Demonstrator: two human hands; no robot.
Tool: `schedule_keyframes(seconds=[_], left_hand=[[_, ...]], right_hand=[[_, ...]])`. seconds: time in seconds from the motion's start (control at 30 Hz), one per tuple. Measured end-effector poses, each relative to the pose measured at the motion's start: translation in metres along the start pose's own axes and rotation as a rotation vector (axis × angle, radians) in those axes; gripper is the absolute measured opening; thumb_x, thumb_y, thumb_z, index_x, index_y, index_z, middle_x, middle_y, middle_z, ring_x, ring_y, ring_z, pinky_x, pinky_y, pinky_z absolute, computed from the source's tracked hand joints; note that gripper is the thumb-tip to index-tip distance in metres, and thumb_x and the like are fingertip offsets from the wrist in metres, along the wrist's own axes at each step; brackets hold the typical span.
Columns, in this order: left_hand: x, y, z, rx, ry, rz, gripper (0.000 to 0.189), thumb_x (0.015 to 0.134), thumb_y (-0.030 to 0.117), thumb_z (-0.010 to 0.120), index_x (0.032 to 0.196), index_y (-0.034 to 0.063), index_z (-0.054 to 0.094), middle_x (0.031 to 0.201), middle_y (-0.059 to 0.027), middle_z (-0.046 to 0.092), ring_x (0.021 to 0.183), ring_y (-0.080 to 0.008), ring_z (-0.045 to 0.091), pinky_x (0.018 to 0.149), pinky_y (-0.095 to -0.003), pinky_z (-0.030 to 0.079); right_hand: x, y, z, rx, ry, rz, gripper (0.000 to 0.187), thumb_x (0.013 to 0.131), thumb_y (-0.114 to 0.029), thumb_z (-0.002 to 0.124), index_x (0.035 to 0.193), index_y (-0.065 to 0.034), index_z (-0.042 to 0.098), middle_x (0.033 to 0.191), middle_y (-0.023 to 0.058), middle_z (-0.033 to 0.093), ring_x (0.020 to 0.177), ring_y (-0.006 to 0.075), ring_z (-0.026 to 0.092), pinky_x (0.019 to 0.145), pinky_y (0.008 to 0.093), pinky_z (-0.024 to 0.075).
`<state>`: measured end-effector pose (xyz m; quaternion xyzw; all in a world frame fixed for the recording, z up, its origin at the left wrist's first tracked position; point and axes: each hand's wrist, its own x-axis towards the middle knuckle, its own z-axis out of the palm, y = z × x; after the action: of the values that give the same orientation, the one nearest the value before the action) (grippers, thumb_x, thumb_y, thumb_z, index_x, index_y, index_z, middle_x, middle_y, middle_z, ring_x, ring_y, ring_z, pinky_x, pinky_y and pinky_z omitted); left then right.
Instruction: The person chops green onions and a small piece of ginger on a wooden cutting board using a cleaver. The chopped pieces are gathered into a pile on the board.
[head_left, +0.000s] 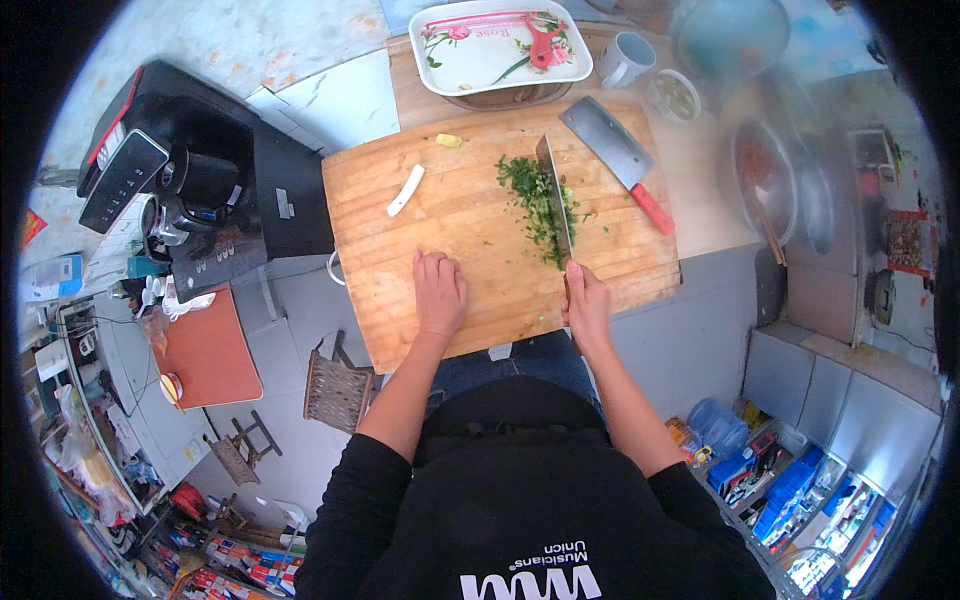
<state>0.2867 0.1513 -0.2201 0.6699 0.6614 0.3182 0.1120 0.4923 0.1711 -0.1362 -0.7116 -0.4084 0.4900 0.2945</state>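
Note:
My right hand (586, 300) is closed around the handle of a kitchen knife (555, 199), whose blade stands on edge in a heap of chopped green herbs or scallions (529, 191). My left hand (440, 291) rests on the wooden cutting board (480, 300), left of the heap, fingers bent; nothing shows in it. A white strip of vegetable (406, 190) and a small yellow piece (448, 140), perhaps ginger, lie on the board's far left part. At the right lies a cleaver (609, 142) with a red handle, its blade flat on the board.
Beyond the board stand a white tray (431, 71) holding a red peeler (541, 49), a white mug (628, 60) and a small bowl (677, 95). Farther right is a metal bowl (765, 187) with chopsticks. A black coffee machine (277, 180) stands left. Wicker-seated stools (337, 390) are lower left.

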Motion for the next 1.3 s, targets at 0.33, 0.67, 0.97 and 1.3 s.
schedule_keyframes(seconds=[0.33, 0.67, 0.97, 1.3], left_hand=[[0.001, 0.001, 0.0, 0.046, -0.013, 0.009, 0.012, 0.074, 0.004, 0.053, 0.086, 0.0043, 0.048, 0.092, -0.0142, 0.046, 0.095, -0.0322, 0.046, 0.103, -0.052, 0.027], [0.001, 0.005, 0.001, 0.227, -0.101, 0.018, 0.024, 0.069, 0.009, 0.057, 0.091, 0.0054, 0.049, 0.099, -0.012, 0.047, 0.102, -0.0299, 0.044, 0.103, -0.0507, 0.025], [-0.001, 0.004, 0.003, 0.228, -0.051, 0.038, 0.028, 0.066, 0.011, 0.059, 0.091, 0.0054, 0.049, 0.1, -0.0108, 0.047, 0.104, -0.0288, 0.044, 0.103, -0.0509, 0.026], [0.001, 0.003, 0.001, 0.236, -0.066, 0.036, 0.023, 0.067, 0.012, 0.058, 0.088, 0.0059, 0.051, 0.1, -0.0103, 0.048, 0.103, -0.0273, 0.044, 0.103, -0.0501, 0.026]], right_hand=[[0.005, -0.003, -0.007, 0.0, -0.018, 0.026, 0.04, 0.094, -0.032, 0.047, 0.106, 0.0037, 0.06, 0.048, -0.0004, 0.042, 0.041, 0.0066, 0.042, 0.039, 0.0249, 0.0343], [-0.001, -0.004, -0.012, 0.045, 0.001, 0.0, 0.038, 0.095, -0.036, 0.042, 0.083, -0.0025, 0.056, 0.048, -0.0006, 0.04, 0.037, 0.0063, 0.036, 0.034, 0.0226, 0.0296], [0.0, 0.004, -0.036, -0.021, 0.087, 0.021, 0.04, 0.094, -0.033, 0.046, 0.105, 0.0018, 0.061, 0.052, 0.0002, 0.045, 0.042, 0.0074, 0.043, 0.04, 0.0242, 0.0353], [-0.01, -0.015, 0.021, 0.124, -0.072, 0.073, 0.038, 0.095, -0.033, 0.044, 0.1, 0.001, 0.061, 0.052, -0.0006, 0.044, 0.04, 0.0072, 0.04, 0.037, 0.0244, 0.0327]])
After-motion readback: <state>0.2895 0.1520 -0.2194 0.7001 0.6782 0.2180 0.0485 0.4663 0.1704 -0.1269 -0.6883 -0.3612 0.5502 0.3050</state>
